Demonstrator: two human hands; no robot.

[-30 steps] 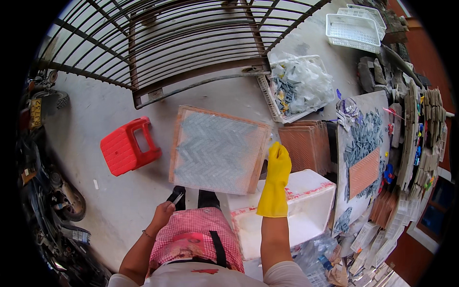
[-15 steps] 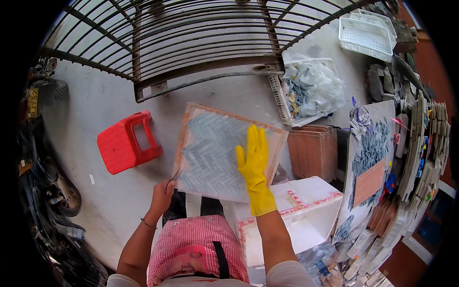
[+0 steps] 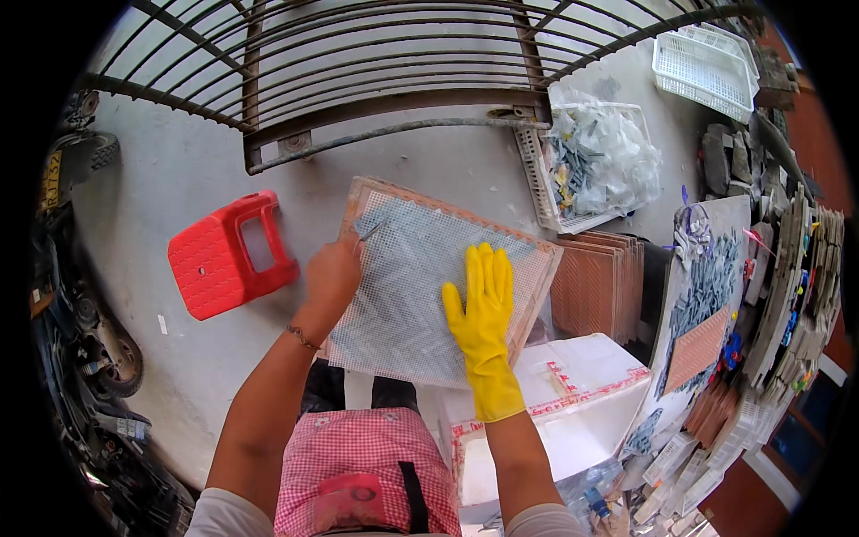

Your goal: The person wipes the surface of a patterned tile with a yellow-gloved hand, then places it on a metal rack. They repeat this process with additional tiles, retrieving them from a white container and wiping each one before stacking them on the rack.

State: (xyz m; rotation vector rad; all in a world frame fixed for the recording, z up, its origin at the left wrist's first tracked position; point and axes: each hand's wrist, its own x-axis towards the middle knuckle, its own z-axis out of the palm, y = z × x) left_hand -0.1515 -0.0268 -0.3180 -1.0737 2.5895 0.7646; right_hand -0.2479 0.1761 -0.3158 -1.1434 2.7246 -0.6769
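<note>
While our gloved right hand (image 3: 481, 309) lies flat, fingers spread, on the mesh-covered tile board (image 3: 420, 277) across our lap, our bare left hand (image 3: 331, 273) pinches a thin tool (image 3: 369, 231) against its top-left part, beside the red stool (image 3: 228, 255)

White foam box (image 3: 573, 403), red-taped, lower right

Your left hand (image 3: 333, 273) covers most of thin tool (image 3: 369, 232); only tip shows, kind unclear. Your gloved right hand (image 3: 480, 313) hides part of mesh sheet (image 3: 407, 286); tile pattern beneath too fine to read. Sheet's near edge lost behind your apron (image 3: 367, 470). White basket (image 3: 702, 58) cut by dark rim. Bag (image 3: 599, 152) contents too small to tell. Motorbike (image 3: 85, 358) mostly lost in left-edge darkness.
</note>
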